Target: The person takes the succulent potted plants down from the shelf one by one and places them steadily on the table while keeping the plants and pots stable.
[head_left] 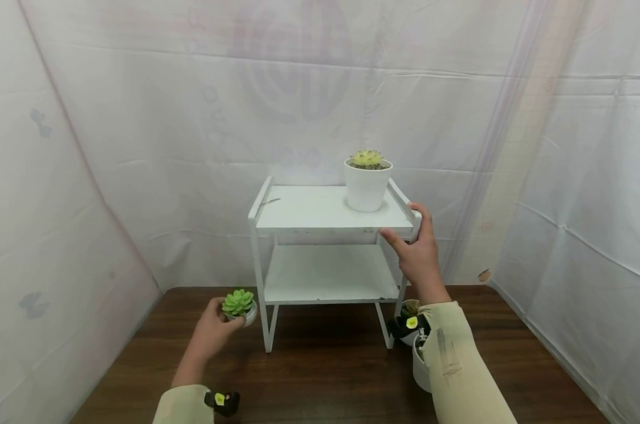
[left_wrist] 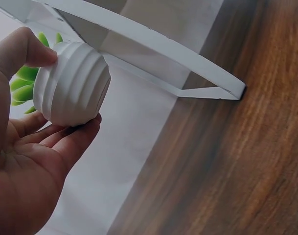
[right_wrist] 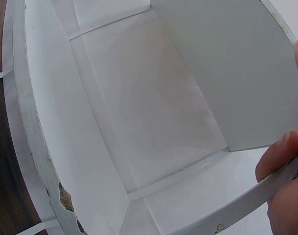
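In my left hand (head_left: 212, 330) is a small succulent in a white pot (head_left: 239, 305), held left of the shelf's front left leg. The left wrist view shows the pot's ribbed side (left_wrist: 73, 83), with the thumb on one side and fingers under the other. My right hand (head_left: 419, 253) grips the front right corner of a white two-tier shelf (head_left: 330, 229), thumb at the front edge and fingers over the side rail. On the top tier, toward the right, stands a larger white pot with a yellow-green succulent (head_left: 365, 187).
Two more potted plants, including a white pot (head_left: 420, 368), stand by the shelf's right leg, partly hidden behind the right sleeve. The shelf rests on a dark wooden table (head_left: 320, 377). White sheeting (head_left: 192, 118) hangs behind and on both sides. Chipped patches (right_wrist: 65, 198) mark the shelf edge.
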A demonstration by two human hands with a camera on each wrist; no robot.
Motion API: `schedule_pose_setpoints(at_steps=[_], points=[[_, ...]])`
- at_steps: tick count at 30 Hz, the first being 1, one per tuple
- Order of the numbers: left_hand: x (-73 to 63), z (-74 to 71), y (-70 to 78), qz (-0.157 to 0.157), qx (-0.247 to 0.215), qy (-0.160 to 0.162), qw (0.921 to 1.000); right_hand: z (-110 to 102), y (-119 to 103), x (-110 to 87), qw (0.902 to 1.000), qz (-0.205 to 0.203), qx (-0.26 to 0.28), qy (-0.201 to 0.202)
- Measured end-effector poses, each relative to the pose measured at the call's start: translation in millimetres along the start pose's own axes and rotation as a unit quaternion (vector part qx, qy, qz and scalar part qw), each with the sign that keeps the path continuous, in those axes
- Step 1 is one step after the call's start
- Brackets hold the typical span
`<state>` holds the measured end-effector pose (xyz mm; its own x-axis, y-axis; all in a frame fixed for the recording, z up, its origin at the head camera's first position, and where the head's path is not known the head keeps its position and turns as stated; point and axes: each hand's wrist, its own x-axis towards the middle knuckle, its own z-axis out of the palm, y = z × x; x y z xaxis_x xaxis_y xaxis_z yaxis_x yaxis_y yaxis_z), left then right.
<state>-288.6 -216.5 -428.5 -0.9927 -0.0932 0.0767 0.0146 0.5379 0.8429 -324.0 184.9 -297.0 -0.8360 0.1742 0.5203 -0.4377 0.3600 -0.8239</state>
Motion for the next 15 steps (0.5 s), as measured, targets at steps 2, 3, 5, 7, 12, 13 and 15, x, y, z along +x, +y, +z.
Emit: schedule_pose_setpoints(at_steps=[2,3,5,7,12,13,15], points=[[0.4,2.0,-2.5,-0.002,0.0,0.002,1.0,0.0,-0.3,-0.4,1.0,0.0,0.001,0.0],[0.4,2.9,-3.4,-0.003,-0.001,0.003,1.0,0.0,-0.4,-0.5,1.0,0.0,0.001,0.0],[0.2,4.4,-5.4,-0.005,-0.002,0.005,1.0,0.1,-0.7,-0.6,1.0,-0.001,0.004,0.0],[0.3,5.6,-6.6,-0.006,-0.003,0.005,1.0,0.2,-1.0,-0.6,1.0,-0.002,0.008,-0.001],[0.2,7.4,-9.0,-0.014,0.011,0.004,0.9998,0.3,-1.1,-0.2,0.9999,-0.005,0.015,-0.001],[0.3,7.9,-9.5,-0.014,0.013,0.003,0.9998,0.2,-0.9,-0.2,0.9999,-0.006,0.015,0.0],[-0.1,9.1,-10.7,-0.017,0.014,0.001,0.9998,0.0,-0.6,-0.1,0.9999,-0.007,0.012,0.0]])
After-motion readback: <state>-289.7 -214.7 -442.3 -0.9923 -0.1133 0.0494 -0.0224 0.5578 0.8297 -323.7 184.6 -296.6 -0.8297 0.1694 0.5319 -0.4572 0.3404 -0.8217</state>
